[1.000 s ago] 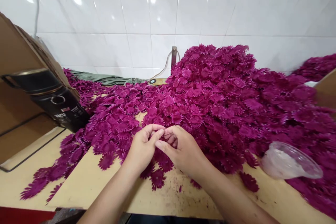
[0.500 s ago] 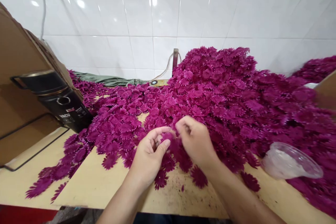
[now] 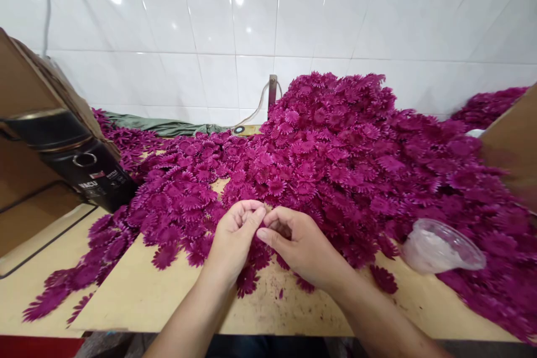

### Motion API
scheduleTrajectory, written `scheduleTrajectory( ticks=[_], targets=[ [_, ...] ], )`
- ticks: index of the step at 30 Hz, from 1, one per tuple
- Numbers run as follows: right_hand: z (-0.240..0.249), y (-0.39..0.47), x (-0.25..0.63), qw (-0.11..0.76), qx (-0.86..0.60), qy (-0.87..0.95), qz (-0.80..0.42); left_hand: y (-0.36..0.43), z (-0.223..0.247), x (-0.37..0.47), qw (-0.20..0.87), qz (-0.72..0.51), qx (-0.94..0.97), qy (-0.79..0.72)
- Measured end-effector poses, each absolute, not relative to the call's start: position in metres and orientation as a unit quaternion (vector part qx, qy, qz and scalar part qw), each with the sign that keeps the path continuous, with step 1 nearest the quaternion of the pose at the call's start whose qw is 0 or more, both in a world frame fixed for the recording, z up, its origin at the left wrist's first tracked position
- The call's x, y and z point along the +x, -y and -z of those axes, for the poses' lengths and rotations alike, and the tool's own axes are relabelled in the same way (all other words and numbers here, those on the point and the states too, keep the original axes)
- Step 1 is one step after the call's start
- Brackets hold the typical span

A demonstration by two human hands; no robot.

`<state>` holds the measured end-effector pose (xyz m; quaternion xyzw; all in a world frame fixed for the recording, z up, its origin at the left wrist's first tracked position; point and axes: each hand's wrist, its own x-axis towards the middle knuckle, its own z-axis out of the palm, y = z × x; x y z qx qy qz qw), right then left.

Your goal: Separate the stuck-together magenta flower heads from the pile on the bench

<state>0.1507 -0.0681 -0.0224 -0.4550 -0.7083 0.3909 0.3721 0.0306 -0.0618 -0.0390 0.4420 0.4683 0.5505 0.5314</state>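
Note:
A large heap of magenta flower-shaped pieces covers the tabletop. In front of it my left hand is closed, thumb pressed against the fingers; whatever lies in the pinch is too small to make out. My right hand meets it fingertip to fingertip, its thumb and fingers also drawn together, with any held item hidden. Several loose magenta pieces lie under and just below both hands. A clear plastic cup with whitish contents lies tilted to the right of my right hand.
A black vacuum bottle leans by a cardboard box at the left. Another cardboard piece stands at the right edge. Behind the heap are green cloth, a metal bracket and a tiled wall.
My right hand has come down and left to meet my left hand. The magenta piece seen in my left fingers is now hidden. The whole view has shifted slightly.

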Motion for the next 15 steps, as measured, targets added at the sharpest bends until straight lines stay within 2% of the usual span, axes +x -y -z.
scheduleTrajectory(
  ticks=[3,10,15],
  targets=[
    [0.026,0.065,0.149,0.404,-0.466,0.682,-0.394,0.065,0.039,0.03,0.529,-0.543,0.448,-0.473],
    [0.023,0.043,0.16,0.501,-0.536,0.627,-0.262,0.075,0.034,0.031,0.461,-0.515,0.533,-0.488],
    [0.018,0.012,0.197,0.566,-0.626,0.531,-0.076,0.085,0.029,0.016,0.44,-0.522,0.532,-0.5]
  ],
)
